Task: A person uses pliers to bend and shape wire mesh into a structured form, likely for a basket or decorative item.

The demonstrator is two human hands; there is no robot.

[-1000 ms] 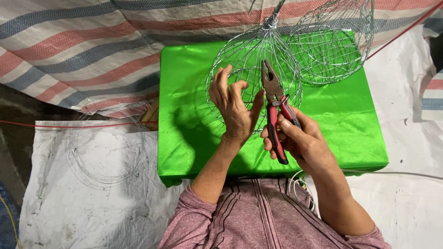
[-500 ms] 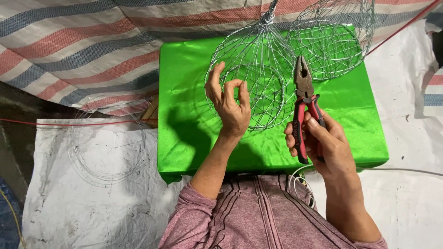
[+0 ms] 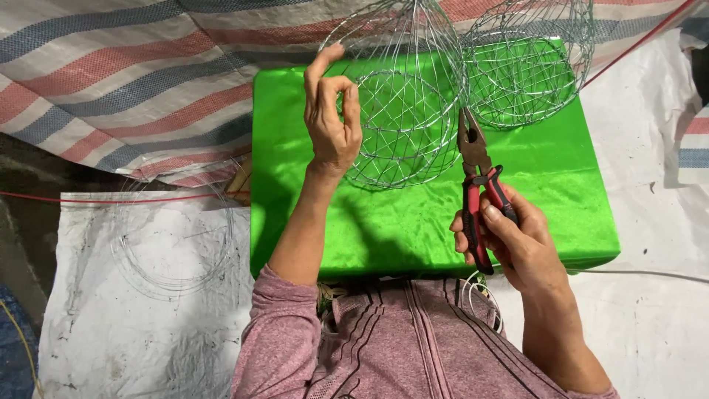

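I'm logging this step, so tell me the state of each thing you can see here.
Round wire-mesh basket: lifted, left hand gripping its rim.
Red-and-black-handled pliers: upright in right hand, nose closed.
Second wire-mesh basket: behind, untouched.
Shiny green cloth-covered block: flat beneath them.

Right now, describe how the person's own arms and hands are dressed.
Both hands, left hand and right hand, are bare: no gloves, and no rings or watch that I can see. Mauve-pink heathered sleeves are pushed up, leaving the forearms uncovered.
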